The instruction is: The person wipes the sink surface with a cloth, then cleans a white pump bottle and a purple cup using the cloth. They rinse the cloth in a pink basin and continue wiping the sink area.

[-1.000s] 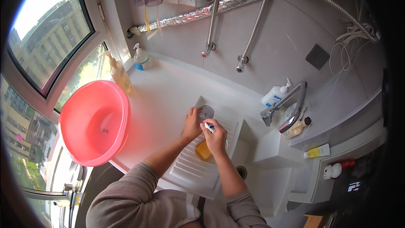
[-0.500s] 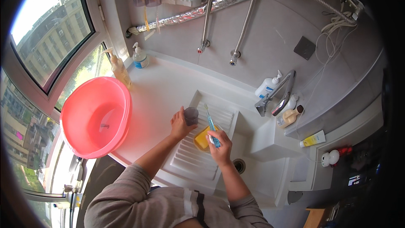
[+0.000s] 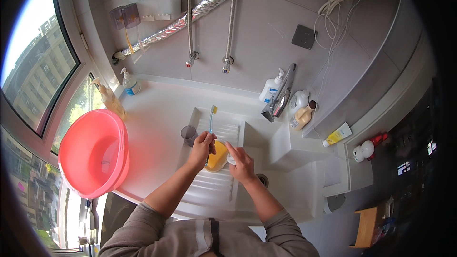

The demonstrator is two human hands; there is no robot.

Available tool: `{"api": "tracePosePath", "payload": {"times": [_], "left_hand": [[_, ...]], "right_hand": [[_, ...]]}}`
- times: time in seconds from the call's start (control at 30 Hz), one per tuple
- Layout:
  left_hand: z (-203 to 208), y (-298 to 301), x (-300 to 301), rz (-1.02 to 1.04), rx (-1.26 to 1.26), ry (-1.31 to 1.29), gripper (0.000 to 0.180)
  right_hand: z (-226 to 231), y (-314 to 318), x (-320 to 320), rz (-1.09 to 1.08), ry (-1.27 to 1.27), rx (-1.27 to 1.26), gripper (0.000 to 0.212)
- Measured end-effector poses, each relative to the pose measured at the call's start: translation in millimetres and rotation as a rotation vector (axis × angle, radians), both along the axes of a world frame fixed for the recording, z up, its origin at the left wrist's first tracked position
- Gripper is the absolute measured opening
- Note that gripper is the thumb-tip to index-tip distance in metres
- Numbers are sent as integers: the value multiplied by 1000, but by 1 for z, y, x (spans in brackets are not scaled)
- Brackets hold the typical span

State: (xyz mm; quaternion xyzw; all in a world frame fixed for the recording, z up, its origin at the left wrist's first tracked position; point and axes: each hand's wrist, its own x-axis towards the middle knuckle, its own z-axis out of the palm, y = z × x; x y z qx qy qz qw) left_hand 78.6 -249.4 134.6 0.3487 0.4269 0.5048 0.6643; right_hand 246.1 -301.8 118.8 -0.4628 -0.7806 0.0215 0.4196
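Head view shows the left hand (image 3: 202,145) closed around the lower end of a thin light-blue toothbrush with a yellow head (image 3: 211,123). Its long axis runs nearly upright in the picture, and the yellow head points away from the person, toward the wall. The right hand (image 3: 242,163) pinches a small white object (image 3: 231,160) with its fingertips; what it is I cannot tell. Between both hands lies a yellow-orange oval soap bar (image 3: 217,158) on the ribbed white washboard basin (image 3: 214,188). A small grey cup (image 3: 188,134) stands just beside the left hand. On the white counter (image 3: 152,114) rests a round pink plastic basin (image 3: 93,152), near the window (image 3: 33,66). Grey tiles cover the wall (image 3: 266,28), with two metal pipes (image 3: 232,19)
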Motion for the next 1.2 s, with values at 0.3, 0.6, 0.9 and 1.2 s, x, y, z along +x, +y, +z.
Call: {"api": "tracePosePath", "payload": {"times": [0.3, 0.6, 0.9, 1.2], "left_hand": [[2, 2, 105, -345, -203, 81, 55], [-34, 24, 164, -201, -45, 8, 33], [-64, 27, 176, -78, -218, -92, 14], [-68, 23, 180, -49, -332, -175, 16]], "right_hand": [[-10, 131, 132, -344, 666, -838, 51], [-46, 93, 151, -264, 858, -589, 26], [-27, 88, 132, -318, 615, -174, 26], [-61, 177, 132, -299, 602, -261, 9]]}}
